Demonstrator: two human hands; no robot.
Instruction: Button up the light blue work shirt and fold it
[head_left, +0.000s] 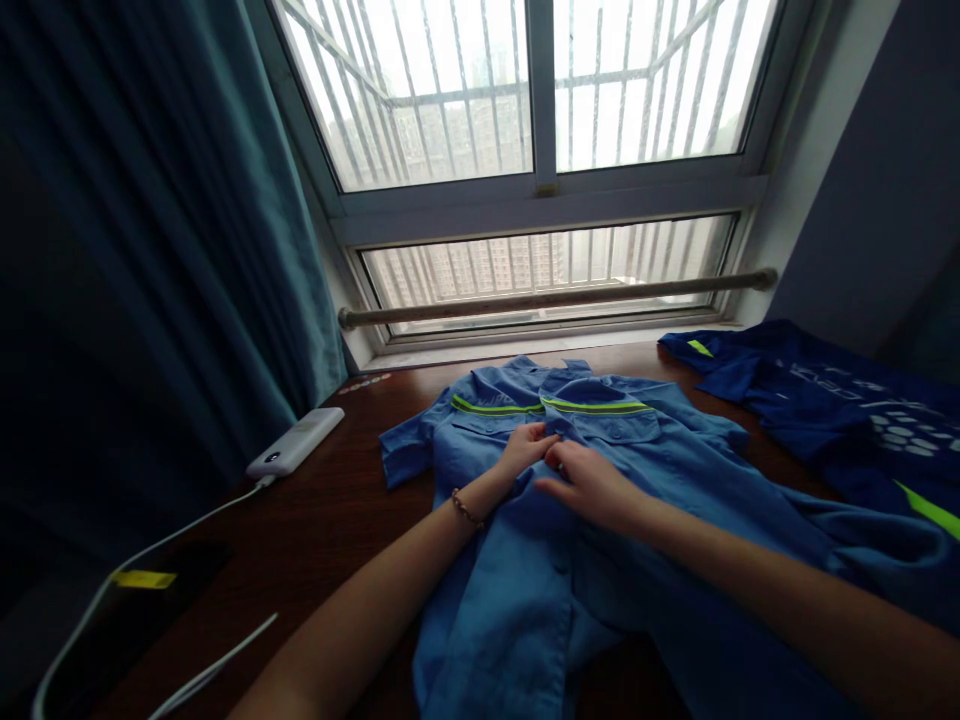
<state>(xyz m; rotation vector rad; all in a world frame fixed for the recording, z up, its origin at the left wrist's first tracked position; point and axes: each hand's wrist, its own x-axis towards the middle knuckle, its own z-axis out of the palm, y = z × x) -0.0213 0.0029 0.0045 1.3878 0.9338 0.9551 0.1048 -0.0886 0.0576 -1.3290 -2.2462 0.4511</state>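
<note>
A light blue short-sleeved work shirt [517, 560] lies front up, with yellow-green stripes above its two chest pockets and buttons down the front. My left hand [527, 448], a beaded bracelet on its wrist, has its fingers closed on the shirt's front edge just below the pockets. Right beside it my right hand [592, 482] pinches the same spot, thumb held lower. The fingertips of both hands nearly meet there. What lies between them, perhaps a button, is too small and covered to make out. Below the hands the shirt's front panels hang apart toward me.
The shirt lies on a dark brown wooden table [352, 530]. A darker blue printed jersey [840, 410] lies at the right. On the left are a white power bank [296, 443] with a white cable [180, 525] and a blue curtain [225, 250]. Behind is a barred window [427, 110] with a rail [555, 299].
</note>
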